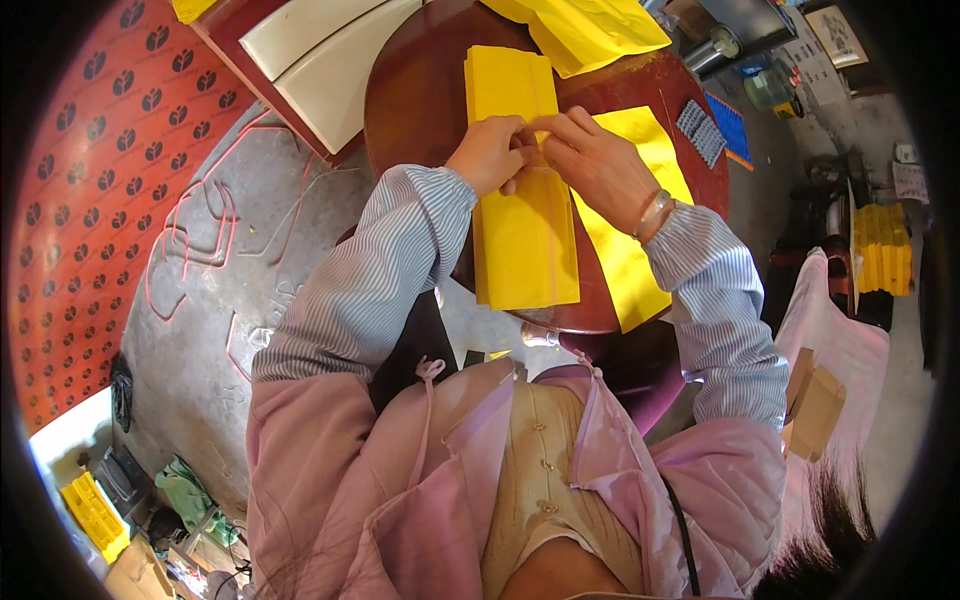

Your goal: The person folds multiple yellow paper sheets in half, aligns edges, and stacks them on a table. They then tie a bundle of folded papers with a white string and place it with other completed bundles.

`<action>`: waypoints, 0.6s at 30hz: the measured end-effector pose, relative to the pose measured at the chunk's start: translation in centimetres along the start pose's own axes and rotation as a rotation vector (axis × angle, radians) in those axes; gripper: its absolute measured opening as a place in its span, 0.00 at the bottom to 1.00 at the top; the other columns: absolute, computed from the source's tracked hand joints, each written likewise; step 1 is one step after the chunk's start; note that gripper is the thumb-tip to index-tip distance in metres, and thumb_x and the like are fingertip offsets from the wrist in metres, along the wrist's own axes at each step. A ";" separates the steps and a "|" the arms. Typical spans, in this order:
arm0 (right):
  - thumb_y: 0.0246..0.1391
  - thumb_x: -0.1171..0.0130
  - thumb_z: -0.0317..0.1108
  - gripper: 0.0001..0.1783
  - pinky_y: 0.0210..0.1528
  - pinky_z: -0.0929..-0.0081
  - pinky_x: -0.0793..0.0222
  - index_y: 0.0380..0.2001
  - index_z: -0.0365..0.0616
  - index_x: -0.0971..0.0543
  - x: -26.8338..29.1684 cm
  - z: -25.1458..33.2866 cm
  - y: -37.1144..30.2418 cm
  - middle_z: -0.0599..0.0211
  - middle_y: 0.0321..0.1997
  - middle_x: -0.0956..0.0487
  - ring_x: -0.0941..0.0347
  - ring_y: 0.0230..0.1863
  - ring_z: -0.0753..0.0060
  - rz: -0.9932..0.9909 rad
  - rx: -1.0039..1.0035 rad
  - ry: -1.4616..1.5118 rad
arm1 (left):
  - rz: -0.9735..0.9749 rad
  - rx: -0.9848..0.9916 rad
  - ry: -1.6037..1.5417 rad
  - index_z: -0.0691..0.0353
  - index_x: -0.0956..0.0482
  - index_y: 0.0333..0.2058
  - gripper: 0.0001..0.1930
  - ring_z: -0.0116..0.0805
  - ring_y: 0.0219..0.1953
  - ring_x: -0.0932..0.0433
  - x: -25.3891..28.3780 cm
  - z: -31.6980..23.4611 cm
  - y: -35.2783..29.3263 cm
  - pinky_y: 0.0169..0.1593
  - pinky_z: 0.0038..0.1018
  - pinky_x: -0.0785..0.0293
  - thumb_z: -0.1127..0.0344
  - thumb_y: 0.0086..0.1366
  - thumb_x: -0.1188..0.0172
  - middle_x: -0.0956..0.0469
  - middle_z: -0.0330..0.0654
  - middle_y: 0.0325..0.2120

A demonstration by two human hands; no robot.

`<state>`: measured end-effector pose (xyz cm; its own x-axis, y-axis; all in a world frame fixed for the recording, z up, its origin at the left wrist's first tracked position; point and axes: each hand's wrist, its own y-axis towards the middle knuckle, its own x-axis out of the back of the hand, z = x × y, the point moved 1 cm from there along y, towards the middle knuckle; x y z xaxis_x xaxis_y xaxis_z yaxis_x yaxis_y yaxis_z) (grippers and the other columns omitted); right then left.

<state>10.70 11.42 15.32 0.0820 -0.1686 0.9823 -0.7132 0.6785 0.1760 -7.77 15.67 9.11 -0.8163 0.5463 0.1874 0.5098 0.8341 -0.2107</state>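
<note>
A long, flat stack of folded yellow sheets (525, 240) lies lengthwise in front of me on a round reddish-brown table (425, 90). Both hands meet over the middle of it. My left hand (490, 153) is closed, fingers curled and pinched at the stack's centre. Opposite it, my right hand (598, 165) is also closed, its fingertips pinched close to the left ones. A thin pale line crosses the stack beneath my fingers, perhaps a string. Whatever the fingertips hold is too small to make out. Another yellow sheet (640, 250) lies partly under my right wrist.
More yellow material (590, 35) covers the table's far edge. A small grey ridged object (700, 132) sits at the table's right rim. Cream drawer fronts (330, 70) stand at the far left. Bent reddish wire (215, 235) lies on the concrete floor, and an open cardboard box (815, 410) is at the right.
</note>
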 end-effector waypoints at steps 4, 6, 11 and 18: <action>0.60 0.39 0.28 0.12 0.44 0.61 0.20 0.46 0.46 0.25 -2.6 -0.6 1.5 0.60 0.49 0.22 0.22 0.49 0.49 -0.063 -0.175 0.178 | 0.002 0.059 -0.006 0.71 0.16 0.45 0.10 0.25 0.19 0.24 0.1 0.1 -0.2 0.25 0.23 0.31 0.69 0.73 0.39 0.16 0.44 0.27; 0.62 0.40 0.29 0.08 0.41 0.60 0.20 0.44 0.45 0.25 -3.9 -0.9 1.5 0.60 0.45 0.19 0.21 0.43 0.45 -0.065 -0.300 0.310 | 0.042 0.074 -0.011 0.69 0.15 0.45 0.11 0.24 0.19 0.24 0.4 0.2 -0.2 0.25 0.21 0.32 0.67 0.74 0.39 0.15 0.44 0.27; 0.65 0.37 0.32 0.06 0.39 0.67 0.21 0.41 0.44 0.23 -5.2 -1.2 1.2 0.59 0.35 0.16 0.17 0.34 0.54 -0.154 -0.504 0.696 | 0.114 0.042 0.066 0.66 0.15 0.44 0.11 0.23 0.21 0.23 1.0 0.6 0.1 0.25 0.20 0.33 0.63 0.73 0.36 0.15 0.41 0.26; 0.59 0.28 0.30 0.11 0.39 0.78 0.23 0.41 0.41 0.20 -4.2 -3.0 -0.3 0.69 0.31 0.17 0.21 0.33 0.80 -0.082 -0.528 0.968 | 0.032 0.105 -0.240 0.67 0.15 0.39 0.08 0.27 0.24 0.18 0.8 1.4 0.0 0.28 0.20 0.29 0.66 0.71 0.33 0.15 0.41 0.28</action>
<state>12.68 14.04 11.28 0.7900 0.2475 0.5609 -0.3129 0.9495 0.0218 -8.76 15.98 7.94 -0.8474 0.5285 -0.0509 0.5160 0.7972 -0.3133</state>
